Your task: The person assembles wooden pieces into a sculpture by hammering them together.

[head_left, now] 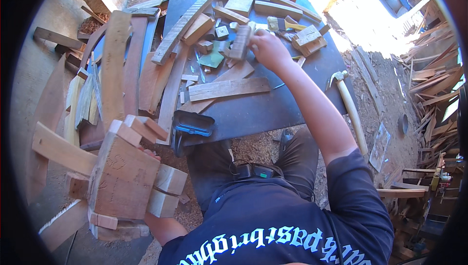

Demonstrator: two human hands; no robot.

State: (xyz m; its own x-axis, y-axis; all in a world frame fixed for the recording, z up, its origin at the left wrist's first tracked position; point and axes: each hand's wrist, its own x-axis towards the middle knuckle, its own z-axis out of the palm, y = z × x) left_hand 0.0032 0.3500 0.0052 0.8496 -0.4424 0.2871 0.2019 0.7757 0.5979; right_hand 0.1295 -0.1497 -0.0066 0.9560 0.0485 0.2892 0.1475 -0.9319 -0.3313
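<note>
Right hand (pixel 267 48) with wooden block (pixel 240 43) over dark table (pixel 253 117)

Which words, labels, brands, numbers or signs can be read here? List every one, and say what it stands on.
T-shirt: large white ornate lettering across the front, upside down; wording not copied here.
T-shirt, near the hem: small pale mark, too small to read.
Wooden panel: faint marks, too unclear to read.
Green patch at the waist: any text too small to read.

Wooden block (pixel 239 43): brown, roughly rectangular (blurred), in the right hand (pixel 268 48), above the worktop (pixel 253 114).
Wooden assembly (pixel 127 175): broad reddish-brown panel, paler blocks around its edges, tilted, at the person's left.
</note>
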